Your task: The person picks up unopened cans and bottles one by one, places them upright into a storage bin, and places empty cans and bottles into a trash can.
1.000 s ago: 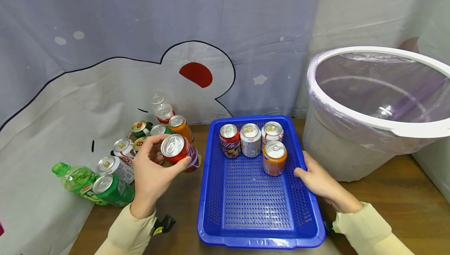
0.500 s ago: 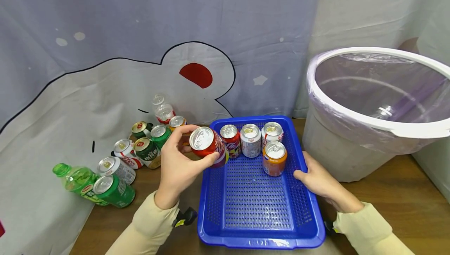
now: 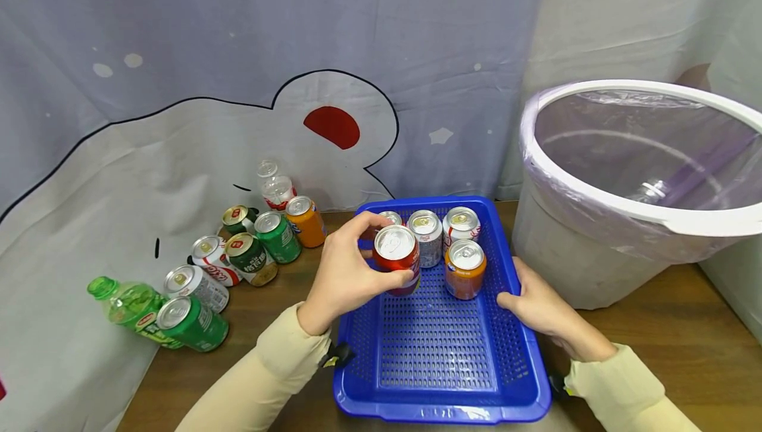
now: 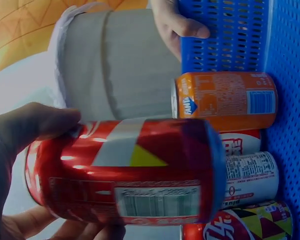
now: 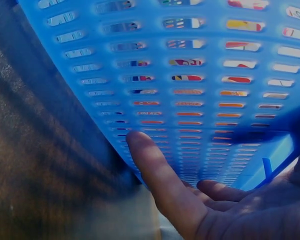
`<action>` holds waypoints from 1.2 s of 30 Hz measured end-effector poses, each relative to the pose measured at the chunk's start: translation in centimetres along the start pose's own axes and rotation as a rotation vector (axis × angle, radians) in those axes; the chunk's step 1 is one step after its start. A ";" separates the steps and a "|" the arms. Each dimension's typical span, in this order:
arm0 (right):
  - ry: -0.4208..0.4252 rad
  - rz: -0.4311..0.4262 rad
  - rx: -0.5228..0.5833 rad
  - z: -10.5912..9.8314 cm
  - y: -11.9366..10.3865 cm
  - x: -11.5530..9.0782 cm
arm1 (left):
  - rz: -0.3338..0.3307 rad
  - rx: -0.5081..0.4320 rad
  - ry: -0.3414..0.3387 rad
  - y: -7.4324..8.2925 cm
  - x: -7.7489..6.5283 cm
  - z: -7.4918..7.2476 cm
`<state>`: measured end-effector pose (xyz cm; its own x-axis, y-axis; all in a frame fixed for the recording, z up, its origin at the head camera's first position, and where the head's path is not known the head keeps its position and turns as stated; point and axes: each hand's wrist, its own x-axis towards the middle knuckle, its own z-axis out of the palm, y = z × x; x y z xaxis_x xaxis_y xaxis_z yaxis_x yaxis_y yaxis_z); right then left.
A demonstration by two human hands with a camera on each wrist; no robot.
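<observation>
My left hand (image 3: pixel 351 266) grips a red soda can (image 3: pixel 397 255) near its top, thumb on one side and fingers on the other. The can is above the left part of the blue basket (image 3: pixel 440 412), in front of another red can (image 3: pixel 389 216) that it mostly hides. In the left wrist view, the held red can (image 4: pixel 125 172) shows a barcode and is apart from the basket floor. My right hand (image 3: pixel 544 309) holds the basket's right rim, thumb inside, fingers against the outer wall. Two white cans (image 3: pixel 425 237) and an orange Fanta can (image 3: pixel 465 270) also stand inside.
Left on the wooden table are several cans, among them a green can (image 3: pixel 193 323) and an orange can (image 3: pixel 306 221). Beside them are a green bottle (image 3: pixel 133 309) and a clear bottle (image 3: pixel 276 187). A lined bin (image 3: pixel 583 247) stands at the right, close to the basket.
My left hand has carried the red can rightward from beside the cans on the table to above the basket. The right hand and the basket have stayed in place.
</observation>
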<state>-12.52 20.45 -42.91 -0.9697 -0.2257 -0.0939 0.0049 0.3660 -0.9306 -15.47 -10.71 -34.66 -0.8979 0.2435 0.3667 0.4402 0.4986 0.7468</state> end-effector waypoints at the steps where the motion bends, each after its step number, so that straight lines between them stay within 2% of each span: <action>1: 0.000 0.000 -0.002 0.0 0.0 0.0 | -0.002 0.014 -0.022 0.0 0.2 0.2; 8: 0.006 0.003 -0.010 -0.2 0.1 0.0 | 0.035 0.207 -0.133 0.1 1.6 1.7; 18: 0.006 -0.005 -0.001 0.0 0.3 0.0 | 0.023 0.406 -0.305 -0.2 2.7 3.7; 24: 0.010 -0.014 -0.010 0.0 0.4 0.0 | 0.050 0.479 -0.322 -0.9 3.0 4.6; 29: 0.011 -0.023 -0.012 0.0 0.4 0.0 | 0.074 0.494 -0.323 -1.4 3.3 5.2; 36: 0.012 -0.019 -0.016 0.1 0.2 0.0 | 0.109 0.502 -0.353 -1.1 3.5 5.7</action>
<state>-12.55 20.44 -43.09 -0.9725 -0.2215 -0.0720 -0.0171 0.3762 -0.9264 -19.08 -5.67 -37.39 -0.8315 0.5330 0.1565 0.5526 0.7645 0.3320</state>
